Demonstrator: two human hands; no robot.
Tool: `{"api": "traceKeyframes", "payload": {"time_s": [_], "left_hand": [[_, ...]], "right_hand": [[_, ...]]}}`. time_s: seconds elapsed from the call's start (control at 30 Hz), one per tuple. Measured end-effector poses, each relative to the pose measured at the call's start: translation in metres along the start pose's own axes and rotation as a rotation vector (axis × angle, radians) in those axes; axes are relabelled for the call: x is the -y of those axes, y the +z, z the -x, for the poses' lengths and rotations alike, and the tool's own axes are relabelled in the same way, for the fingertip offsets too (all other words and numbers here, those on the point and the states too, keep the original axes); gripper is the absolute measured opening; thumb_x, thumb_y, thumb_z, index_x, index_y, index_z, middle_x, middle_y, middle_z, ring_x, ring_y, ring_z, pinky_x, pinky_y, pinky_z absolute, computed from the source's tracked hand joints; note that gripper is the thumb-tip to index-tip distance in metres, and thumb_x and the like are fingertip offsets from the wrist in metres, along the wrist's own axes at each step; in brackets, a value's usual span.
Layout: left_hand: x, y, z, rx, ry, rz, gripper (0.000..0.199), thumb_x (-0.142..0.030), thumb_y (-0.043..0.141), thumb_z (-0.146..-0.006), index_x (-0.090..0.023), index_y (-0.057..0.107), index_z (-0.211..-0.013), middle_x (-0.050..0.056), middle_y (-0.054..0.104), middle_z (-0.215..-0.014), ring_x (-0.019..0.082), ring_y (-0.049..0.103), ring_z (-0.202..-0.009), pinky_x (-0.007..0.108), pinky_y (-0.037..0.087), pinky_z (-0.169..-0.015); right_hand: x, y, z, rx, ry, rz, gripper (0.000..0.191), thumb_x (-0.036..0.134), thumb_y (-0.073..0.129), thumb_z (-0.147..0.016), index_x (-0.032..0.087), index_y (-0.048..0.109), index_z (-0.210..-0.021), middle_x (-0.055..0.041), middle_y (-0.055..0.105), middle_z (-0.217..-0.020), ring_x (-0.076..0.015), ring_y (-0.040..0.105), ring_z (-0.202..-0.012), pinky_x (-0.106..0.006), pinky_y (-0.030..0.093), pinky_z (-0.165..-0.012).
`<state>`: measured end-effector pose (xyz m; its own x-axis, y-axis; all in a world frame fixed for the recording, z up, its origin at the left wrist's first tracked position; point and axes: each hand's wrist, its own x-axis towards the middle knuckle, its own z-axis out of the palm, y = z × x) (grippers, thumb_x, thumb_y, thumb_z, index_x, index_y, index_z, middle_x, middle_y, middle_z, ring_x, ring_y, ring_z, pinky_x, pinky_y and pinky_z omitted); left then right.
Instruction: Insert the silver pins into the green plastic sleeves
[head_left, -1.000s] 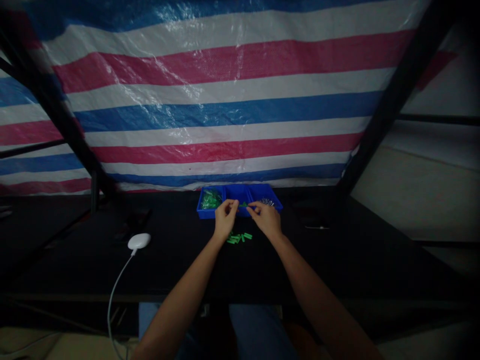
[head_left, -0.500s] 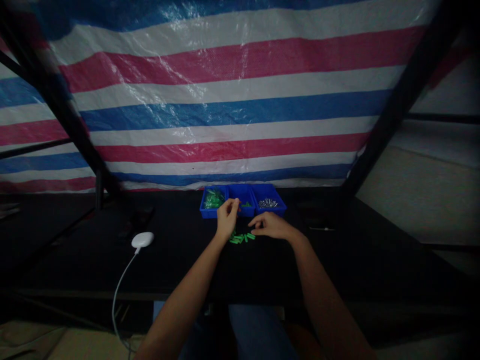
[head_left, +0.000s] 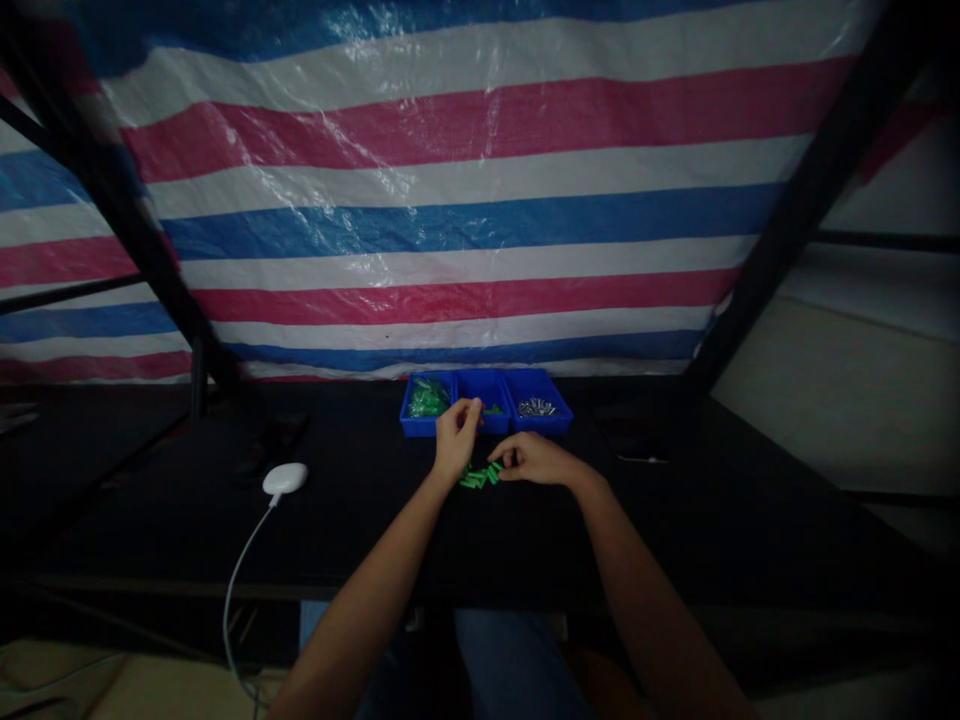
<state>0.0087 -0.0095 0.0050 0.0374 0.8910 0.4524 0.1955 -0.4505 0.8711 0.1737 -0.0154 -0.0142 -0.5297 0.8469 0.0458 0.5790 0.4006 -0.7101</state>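
Observation:
Small green pieces (head_left: 474, 480) lie loose on the black table, between and below my hands. My left hand (head_left: 456, 436) is raised in front of the middle blue bin (head_left: 491, 424), its thumb and fingertips pressed together; whatever they hold is too small to make out. Just right of the pieces, my right hand (head_left: 527, 458) reaches down with its fingers bent and apart, fingertips at the edge of the green pieces. The left blue bin (head_left: 418, 428) has green pieces in a clear bag (head_left: 429, 398). Silvery metal parts (head_left: 537, 407) lie in the right blue bin (head_left: 553, 424).
A white rounded device (head_left: 286, 478) with a cable sits on the table (head_left: 360, 530) at the left. Dark flat objects lie at the left and right. Behind the bins hangs a striped sheet (head_left: 480, 230) between black posts.
My right hand has moved slightly down, its fingertips now over the right side of the green pieces. My left hand has stayed nearly still.

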Motion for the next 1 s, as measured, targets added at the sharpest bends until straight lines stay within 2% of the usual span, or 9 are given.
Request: {"api": "traceKeyframes", "payload": {"time_s": [0.23,0.4,0.5,0.6,0.73,1.0], "left_hand": [[0.001,0.001,-0.001,0.014,-0.010,-0.021,0.042,-0.051,0.041,-0.084,-0.014,0.061,-0.080,-0.001,0.052,-0.062,0.009,0.045,-0.052,0.020,0.035,-0.047],[0.002,0.001,-0.001,0.037,0.010,-0.050,0.040,-0.049,0.042,-0.085,-0.015,0.060,-0.079,-0.002,0.052,-0.061,0.009,0.044,-0.052,0.021,0.034,-0.048],[0.002,0.002,0.000,0.050,0.017,-0.061,0.037,-0.048,0.045,-0.083,-0.015,0.060,-0.077,-0.001,0.053,-0.061,0.009,0.044,-0.053,0.021,0.034,-0.049],[0.002,0.003,0.001,0.093,0.036,-0.084,0.035,-0.047,0.050,-0.081,-0.014,0.061,-0.077,-0.001,0.055,-0.062,0.010,0.046,-0.056,0.021,0.034,-0.050],[0.001,0.005,0.003,0.147,0.060,-0.110,0.033,-0.046,0.053,-0.079,-0.015,0.063,-0.081,0.000,0.058,-0.066,0.010,0.047,-0.056,0.021,0.033,-0.050],[0.000,0.004,0.003,0.136,0.092,-0.182,0.030,-0.043,0.053,-0.079,-0.015,0.064,-0.081,0.000,0.059,-0.067,0.010,0.048,-0.056,0.021,0.033,-0.051]], "right_hand": [[0.005,-0.001,-0.002,-0.162,-0.024,0.092,0.014,0.016,0.063,-0.066,0.020,0.070,-0.079,0.0000,0.067,-0.073,-0.0121,0.056,-0.061,-0.022,0.039,-0.057],[0.013,-0.006,-0.004,-0.441,-0.065,0.060,0.025,0.022,0.061,-0.070,0.020,0.066,-0.095,-0.0015,0.068,-0.081,-0.0104,0.052,-0.055,-0.023,0.040,-0.056],[0.014,-0.009,-0.006,-0.606,-0.076,-0.003,0.026,0.026,0.059,-0.072,0.019,0.065,-0.096,-0.0028,0.068,-0.083,-0.0097,0.048,-0.051,-0.023,0.040,-0.054],[0.013,-0.010,-0.007,-0.709,-0.097,-0.085,0.028,0.028,0.058,-0.072,0.017,0.064,-0.097,-0.0044,0.068,-0.085,-0.0093,0.047,-0.049,-0.024,0.041,-0.054],[0.013,-0.008,-0.008,-0.738,-0.125,-0.151,0.029,0.029,0.058,-0.072,0.016,0.064,-0.098,-0.0058,0.068,-0.085,-0.0089,0.046,-0.048,-0.023,0.041,-0.052],[0.016,-0.003,-0.011,-0.722,-0.153,-0.134,0.027,0.028,0.058,-0.072,0.016,0.065,-0.095,-0.0043,0.067,-0.083,-0.0087,0.045,-0.047,-0.023,0.041,-0.052]]}}
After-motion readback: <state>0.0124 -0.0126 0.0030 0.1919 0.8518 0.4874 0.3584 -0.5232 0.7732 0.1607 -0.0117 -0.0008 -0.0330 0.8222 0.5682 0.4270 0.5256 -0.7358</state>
